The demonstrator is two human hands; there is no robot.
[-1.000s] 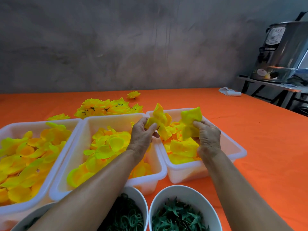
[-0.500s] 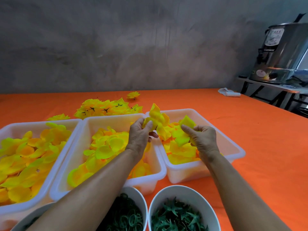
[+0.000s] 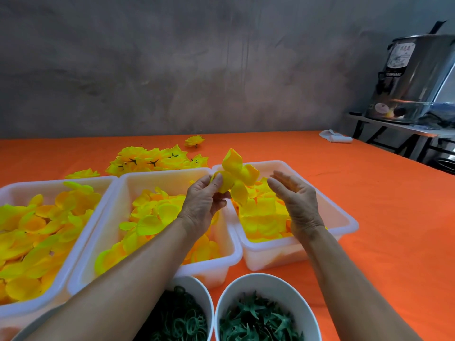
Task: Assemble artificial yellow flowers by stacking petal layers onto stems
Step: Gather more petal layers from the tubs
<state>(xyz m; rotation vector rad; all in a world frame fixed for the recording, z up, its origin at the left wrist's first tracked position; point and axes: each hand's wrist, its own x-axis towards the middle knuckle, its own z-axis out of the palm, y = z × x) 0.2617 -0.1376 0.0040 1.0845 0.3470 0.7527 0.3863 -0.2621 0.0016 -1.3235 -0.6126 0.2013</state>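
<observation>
left hand [image 3: 202, 200] pinches petal stack [image 3: 235, 177] at its centre, held above right tub [image 3: 344, 219]. right hand [image 3: 296, 200] open beside it, holding nothing. petals judged v. light, soft, floppy; grip best at centre, not edges.

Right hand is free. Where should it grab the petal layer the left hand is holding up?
Probably the lobe hanging at the lower right of the petal layer, approached from the right. The left hand pinches its left side near the centre, while the open right hand already faces that free lobe.
</observation>
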